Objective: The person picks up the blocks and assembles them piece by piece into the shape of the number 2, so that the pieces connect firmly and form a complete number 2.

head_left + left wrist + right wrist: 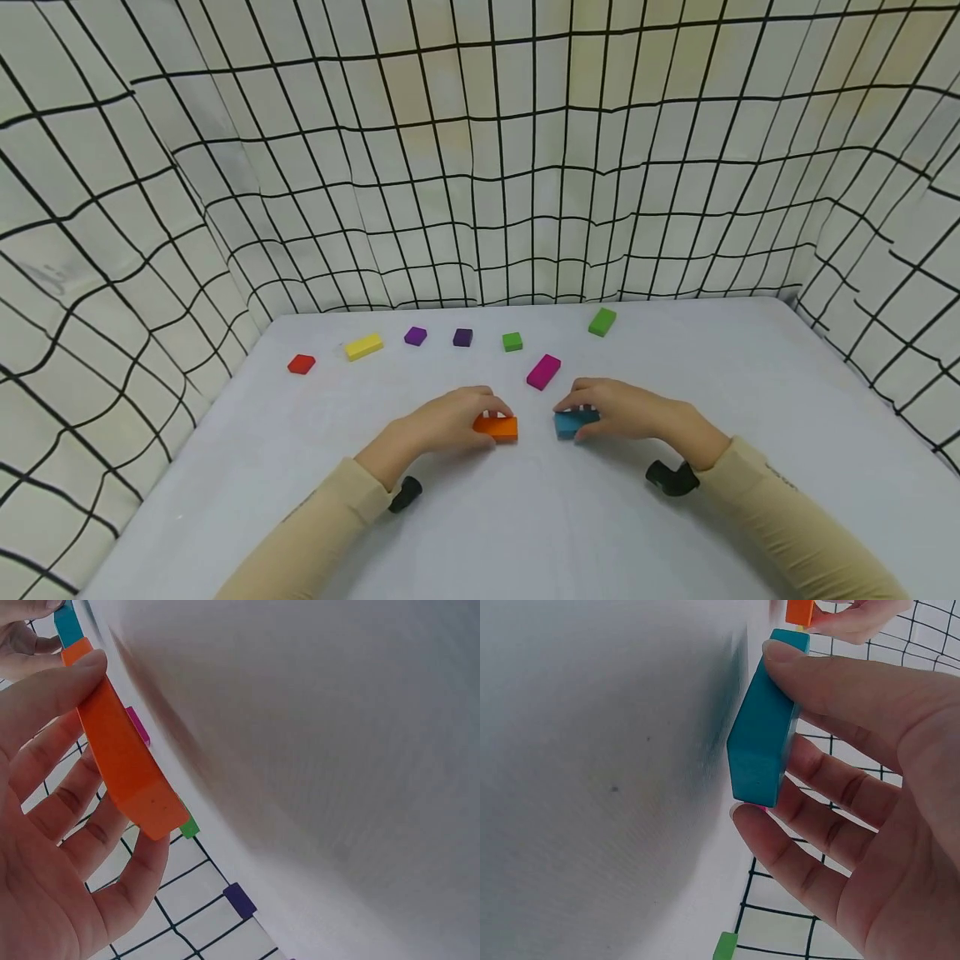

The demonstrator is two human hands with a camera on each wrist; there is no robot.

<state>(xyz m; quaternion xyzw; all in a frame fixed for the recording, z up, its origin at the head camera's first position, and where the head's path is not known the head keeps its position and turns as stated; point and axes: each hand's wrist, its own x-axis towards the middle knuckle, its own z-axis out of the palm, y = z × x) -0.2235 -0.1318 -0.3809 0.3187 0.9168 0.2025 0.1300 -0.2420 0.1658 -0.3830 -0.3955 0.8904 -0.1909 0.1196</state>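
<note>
Near the middle of the white table, my left hand (450,419) grips an orange block (501,429), thumb on the near side and fingers on the far side. The left wrist view shows the orange block (124,754) lengthwise along that hand's fingers. Across a small gap, my right hand (626,408) holds a blue block (567,423) in the same way. In the right wrist view the thumb presses one face of the blue block (765,727), with fingers behind it. The two blocks' ends face each other. Just beyond them lies a magenta block (543,372).
Farther back on the white table (480,533) lie a red block (302,364), a yellow block (363,347), a purple block (416,336), a dark purple block (462,337), a small green block (512,342) and a longer green block (602,322). Black netting over white sheeting surrounds the back and sides.
</note>
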